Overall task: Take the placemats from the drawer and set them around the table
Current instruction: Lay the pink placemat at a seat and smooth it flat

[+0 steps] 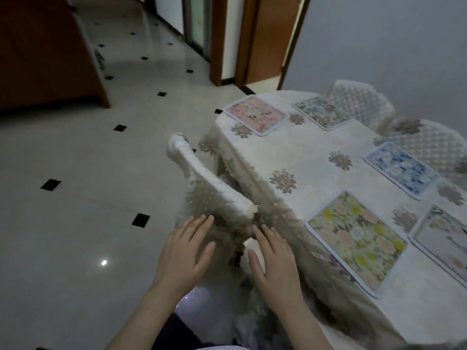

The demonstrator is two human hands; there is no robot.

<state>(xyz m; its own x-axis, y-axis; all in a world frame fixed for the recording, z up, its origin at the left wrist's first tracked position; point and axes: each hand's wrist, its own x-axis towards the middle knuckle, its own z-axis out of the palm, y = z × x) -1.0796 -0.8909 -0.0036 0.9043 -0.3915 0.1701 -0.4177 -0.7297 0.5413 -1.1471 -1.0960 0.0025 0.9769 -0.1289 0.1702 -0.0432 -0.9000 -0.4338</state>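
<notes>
Several floral placemats lie flat on the table point(310, 152), which has a cream embroidered cloth. A pink placemat point(256, 114) and a green-blue placemat point(322, 112) sit at the far end. Along the right side lies a blue placemat point(401, 169). A yellow-green placemat point(356, 238) is nearest me, and a pale placemat point(444, 238) is cut by the frame's right edge. My left hand point(184, 256) and my right hand point(273, 258) are held out empty with straight fingers, in front of a covered chair's back point(214, 183), left of the table.
Two quilted covered chairs point(358, 102) stand at the table's far right side. The pale tiled floor point(88, 173) with small black squares stretches left. A brown wooden cabinet point(43, 54) stands at the far left, and wooden door frames point(255, 39) are behind.
</notes>
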